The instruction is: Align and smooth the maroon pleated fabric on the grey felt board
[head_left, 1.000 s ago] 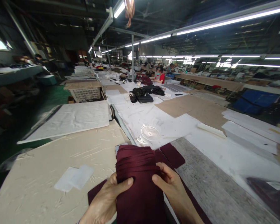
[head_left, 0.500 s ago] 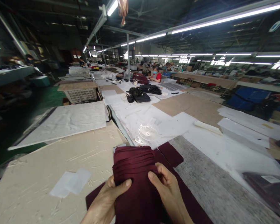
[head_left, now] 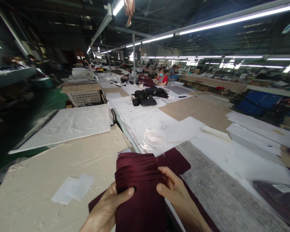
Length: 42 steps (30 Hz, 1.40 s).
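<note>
A thick stack of maroon fabric pieces (head_left: 140, 196) stands upright in front of me, its layered edges fanned near the top. My left hand (head_left: 108, 203) is closed on the stack's left side, thumb across the front and fingers hidden behind. At the right edge, my right hand (head_left: 177, 193) has its curled fingers and thumb on the fabric layers; the fingertips are partly hidden. More maroon fabric lies under and beyond the stack, including a flat maroon piece (head_left: 177, 160) on the table to the right.
A small white fan (head_left: 154, 138) lies on the paper-covered table ahead. Two white sheets (head_left: 72, 189) rest on the beige surface (head_left: 31, 190) at left. Dark garments (head_left: 146, 97) are piled farther off. Beyond them is a person in red (head_left: 162, 79). A plastic-wrapped bundle (head_left: 277, 196) lies at right.
My right thumb has shifted right, from the front of the stack to its edge. The stack has moved slightly left and tilted a little, with a gap now showing beneath my right hand.
</note>
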### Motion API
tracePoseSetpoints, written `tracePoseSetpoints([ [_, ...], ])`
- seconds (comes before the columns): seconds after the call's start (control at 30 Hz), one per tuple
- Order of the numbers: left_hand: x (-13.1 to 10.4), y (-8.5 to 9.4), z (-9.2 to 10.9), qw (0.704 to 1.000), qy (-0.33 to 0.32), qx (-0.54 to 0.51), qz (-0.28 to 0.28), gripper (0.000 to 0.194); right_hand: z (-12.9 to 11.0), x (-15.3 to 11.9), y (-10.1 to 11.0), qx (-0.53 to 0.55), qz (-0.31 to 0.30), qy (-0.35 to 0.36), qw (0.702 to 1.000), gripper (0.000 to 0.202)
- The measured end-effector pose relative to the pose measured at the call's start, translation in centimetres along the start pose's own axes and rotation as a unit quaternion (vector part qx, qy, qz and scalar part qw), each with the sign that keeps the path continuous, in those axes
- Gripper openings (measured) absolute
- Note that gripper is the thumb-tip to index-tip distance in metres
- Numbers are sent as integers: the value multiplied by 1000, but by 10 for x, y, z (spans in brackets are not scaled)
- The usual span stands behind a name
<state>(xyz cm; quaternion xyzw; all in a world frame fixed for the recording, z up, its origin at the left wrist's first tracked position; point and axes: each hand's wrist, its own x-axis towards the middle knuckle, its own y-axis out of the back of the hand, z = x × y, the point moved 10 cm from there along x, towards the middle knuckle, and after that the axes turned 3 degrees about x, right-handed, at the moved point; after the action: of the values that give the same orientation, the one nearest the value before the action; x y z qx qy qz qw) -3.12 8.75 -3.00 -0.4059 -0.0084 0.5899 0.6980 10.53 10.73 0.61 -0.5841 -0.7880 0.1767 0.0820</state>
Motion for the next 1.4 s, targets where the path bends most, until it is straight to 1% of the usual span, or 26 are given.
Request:
tracePoseSetpoints([
  [0.03, 0, 0, 0, 1000, 2, -2, -5, 26, 0, -1, -5, 7, -12, -9, 1000, 31],
  [0.1, 1, -1, 0, 1000, 3, -7, -14, 26, -2, -1, -11, -23, -13, -12, 1000, 33],
  [0.23, 2, -3, 0, 1000, -5, -6, -20, 24, -9, -1, -10, -109, 22, 4, 994, 31],
  [0.33, 3, -1, -1, 1000, -8, -18, 0, 24, -9, -2, -7, -140, 42, 8, 989, 33],
  [0.43, 3, 6, -4, 998, 7, -41, 39, 29, -7, -4, -2, -166, 60, 12, 984, 33],
  [0.5, 2, 7, -6, 997, 17, -50, 49, 34, -7, -4, -1, -183, 66, 17, 981, 32],
  [0.53, 1, 6, -6, 997, 21, -56, 46, 38, -7, -4, -1, -191, 67, 20, 979, 33],
  [0.63, -1, -2, -4, 995, 33, -88, 13, 50, -9, -5, -2, -218, 74, 32, 973, 34],
  [0.73, -3, -7, -3, 992, 44, -114, -2, 55, -14, -7, -3, -286, 87, 51, 953, 21],
  [0.77, -3, -6, -3, 992, 47, -114, 5, 54, -16, -7, -5, -310, 89, 60, 945, 16],
  [0.83, -3, -2, -4, 992, 53, -110, 26, 50, -19, -7, -8, -341, 84, 75, 933, 14],
  [0.93, -2, 6, -9, 991, 61, -108, 54, 43, -17, -6, -11, -344, 70, 77, 933, 14],
  [1.17, -1, 10, -8, 990, 53, -118, 64, 33, -16, -5, -13, -333, 50, 65, 939, 10],
  [1.3, -2, 7, -8, 989, 61, -125, 49, 33, -20, -2, -16, -322, 38, 70, 943, 16],
  [1.4, -2, 6, -6, 989, 53, -134, 40, 34, -19, -1, -16, -318, 28, 66, 945, 22],
])
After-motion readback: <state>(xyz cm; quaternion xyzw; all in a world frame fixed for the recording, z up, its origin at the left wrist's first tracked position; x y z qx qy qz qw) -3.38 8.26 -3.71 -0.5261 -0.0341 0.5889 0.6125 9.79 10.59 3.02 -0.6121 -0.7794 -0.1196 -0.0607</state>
